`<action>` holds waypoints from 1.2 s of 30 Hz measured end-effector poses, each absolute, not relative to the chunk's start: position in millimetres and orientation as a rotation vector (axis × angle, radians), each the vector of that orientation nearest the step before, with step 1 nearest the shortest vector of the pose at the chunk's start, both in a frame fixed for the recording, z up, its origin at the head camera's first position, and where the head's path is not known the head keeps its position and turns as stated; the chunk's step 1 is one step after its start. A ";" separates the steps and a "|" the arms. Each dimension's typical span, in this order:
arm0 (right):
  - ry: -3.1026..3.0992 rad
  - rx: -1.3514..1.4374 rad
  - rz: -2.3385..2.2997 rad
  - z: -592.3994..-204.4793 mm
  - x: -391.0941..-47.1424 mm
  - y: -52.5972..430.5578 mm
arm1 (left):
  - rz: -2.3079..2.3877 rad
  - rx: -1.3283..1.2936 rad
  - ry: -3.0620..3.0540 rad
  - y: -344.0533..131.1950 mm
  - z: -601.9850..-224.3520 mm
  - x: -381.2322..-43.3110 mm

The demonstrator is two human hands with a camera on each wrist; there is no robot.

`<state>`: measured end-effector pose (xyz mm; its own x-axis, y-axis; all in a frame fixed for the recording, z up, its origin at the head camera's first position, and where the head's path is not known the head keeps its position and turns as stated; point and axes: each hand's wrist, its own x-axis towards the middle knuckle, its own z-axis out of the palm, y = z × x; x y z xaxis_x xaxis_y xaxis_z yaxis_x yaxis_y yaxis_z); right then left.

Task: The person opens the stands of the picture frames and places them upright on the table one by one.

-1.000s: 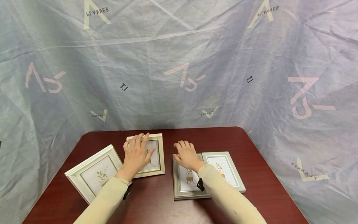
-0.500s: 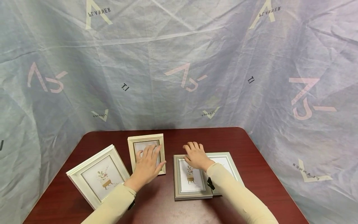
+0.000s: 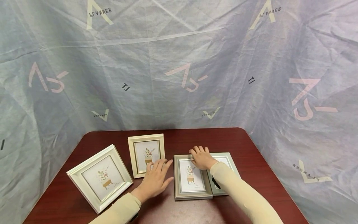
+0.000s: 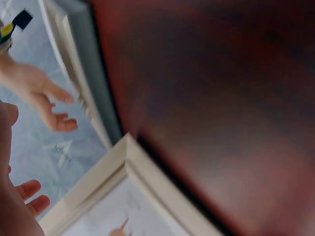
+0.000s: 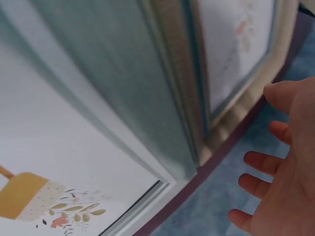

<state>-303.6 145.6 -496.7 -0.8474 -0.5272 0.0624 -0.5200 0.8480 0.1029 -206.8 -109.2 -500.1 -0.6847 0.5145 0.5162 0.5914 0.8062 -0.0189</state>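
Observation:
In the head view my left hand (image 3: 155,179) hovers with spread fingers in front of a cream picture frame (image 3: 132,157), which stands tilted back. Further left a larger white picture frame (image 3: 84,189) leans back at an angle. My right hand (image 3: 203,158) is held over the seam between two picture frames lying side by side: a taupe one (image 3: 193,196) and a pale green one (image 3: 233,163), partly hidden by the forearm. From the right wrist, the fingers (image 5: 266,162) appear apart from the taupe frame's edge (image 5: 226,130), holding nothing.
Under everything is a dark red table (image 3: 167,214) with rounded far corners. Grey printed cloth (image 3: 179,102) hangs behind and on both sides. Each sleeve ends at a dark wrist strap.
The left hand has come off the cream frame, moving right and toward the body. The right hand has drifted right across the lying frames. All the frames stay in place.

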 end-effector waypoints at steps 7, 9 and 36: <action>-2.927 0.846 -0.246 -507.4 -307.7 146.9 | -0.176 -0.881 -2.478 -101.7 -515.4 -199.9; -2.933 0.840 -0.266 -508.4 -308.6 146.9 | -0.172 -0.888 -2.483 -100.8 -517.0 -198.9; -2.926 0.762 -0.337 -524.8 -321.5 146.9 | -0.215 -0.907 -2.532 -97.1 -524.8 -192.3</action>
<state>-321.5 146.9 -524.8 -0.8698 -0.4917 0.0402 -0.4697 0.8503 0.2373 -192.3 -97.1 -524.8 -0.6881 0.5661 0.4539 0.6346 0.7728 -0.0018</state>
